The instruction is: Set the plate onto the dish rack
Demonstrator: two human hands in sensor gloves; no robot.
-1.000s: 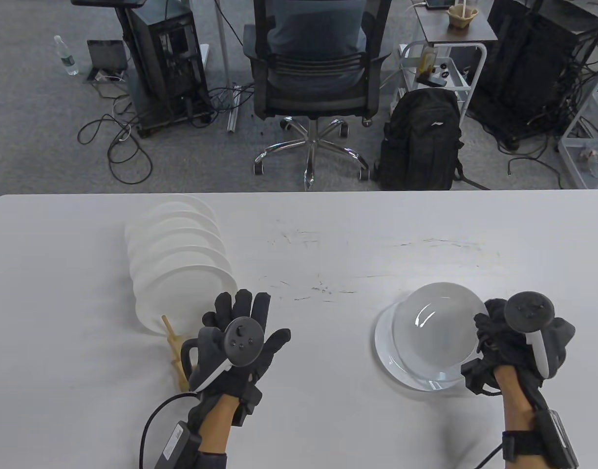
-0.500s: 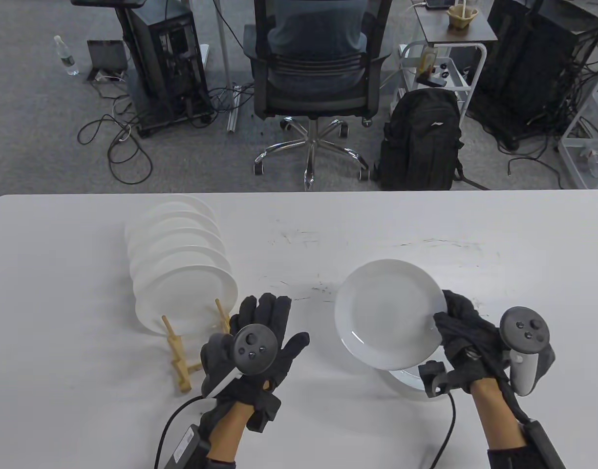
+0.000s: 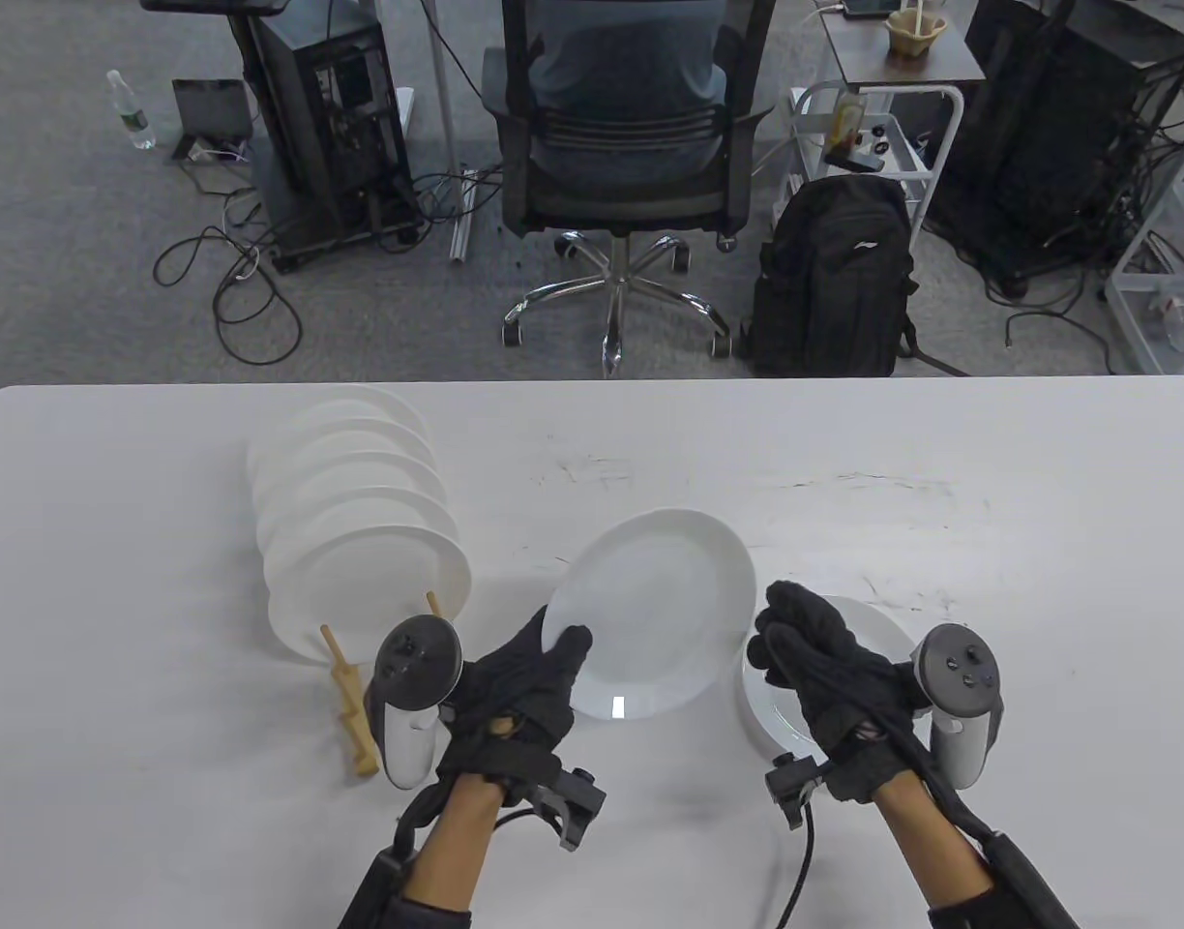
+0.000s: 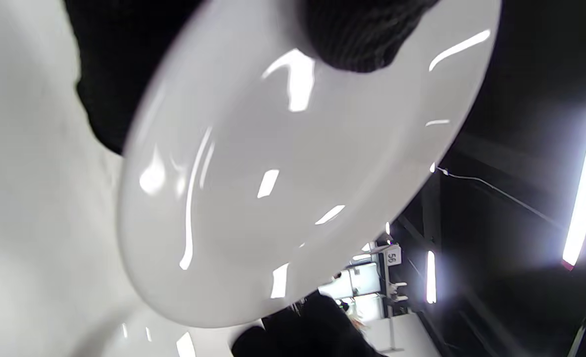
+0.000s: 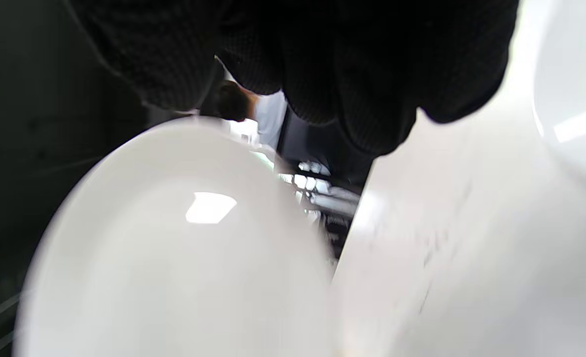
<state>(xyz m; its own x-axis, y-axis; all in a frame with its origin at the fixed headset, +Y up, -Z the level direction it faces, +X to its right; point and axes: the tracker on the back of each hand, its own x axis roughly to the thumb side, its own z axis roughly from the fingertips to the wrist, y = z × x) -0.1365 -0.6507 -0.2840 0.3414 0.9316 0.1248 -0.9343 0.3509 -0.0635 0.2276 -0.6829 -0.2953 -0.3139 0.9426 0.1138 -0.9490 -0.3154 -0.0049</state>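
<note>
Currently the left hand (image 3: pixel 515 692) grips the white plate (image 3: pixel 655 610) by its near rim, just right of the wooden dish rack (image 3: pixel 355 711); the nearer hand. The right hand (image 3: pixel 829 673), fingers curled, holds nothing.

The plate (image 3: pixel 655 614) looked glossy and smooth, the gloves (image 3: pixel 515 692) were matt knitted cloth, the rack (image 3: pixel 352 711) bare wood.

Table view is evenly and brightly lit from overhead, sharp, with soft shadows on the table (image 3: pixel 940 464). Left wrist view shows streaked ceiling-light glare on the plate (image 4: pixel 283 198) and flaring strip lights. Right wrist view is motion-blurred throughout.
</note>
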